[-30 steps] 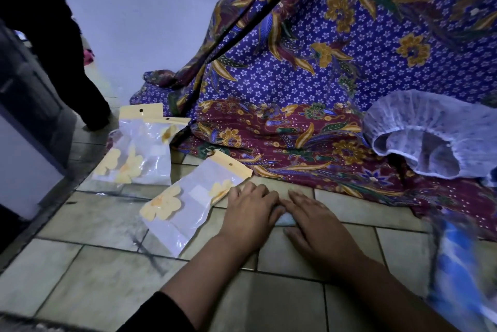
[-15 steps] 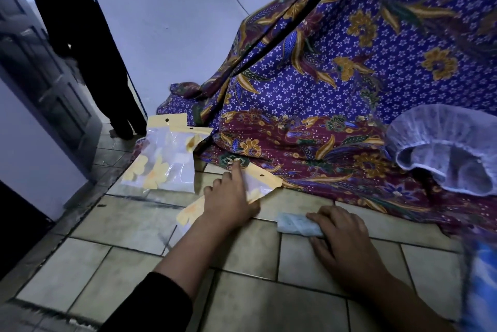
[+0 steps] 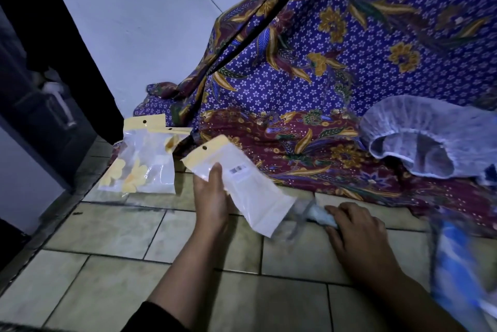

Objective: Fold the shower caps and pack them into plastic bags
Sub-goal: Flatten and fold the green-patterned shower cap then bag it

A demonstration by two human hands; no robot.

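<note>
right hand [image 3: 357, 232] fingers curled over folded shower cap [image 3: 320, 216], at its fingertips | left hand [image 3: 212, 197] grips plastic bag [image 3: 250, 191], raised, thumb on top | spare bags [image 3: 145, 162] beyond left hand | unfolded cap [image 3: 430, 132] on cloth [image 3: 309, 143] beyond right hand

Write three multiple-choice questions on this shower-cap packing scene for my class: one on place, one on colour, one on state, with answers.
1. Where does the unfolded shower cap lie? A on a chair; B on the patterned cloth; C in a bucket.
2. What colour is the header of the plastic bag in the left hand? A yellow; B green; C red.
3. The folded shower cap that the right hand holds is: A sealed in a bag; B hanging up; C outside any bag.
Answers: 1 B, it rests on the floral fabric; 2 A, the punched top strip is yellow; 3 C, no bag surrounds it.
</note>
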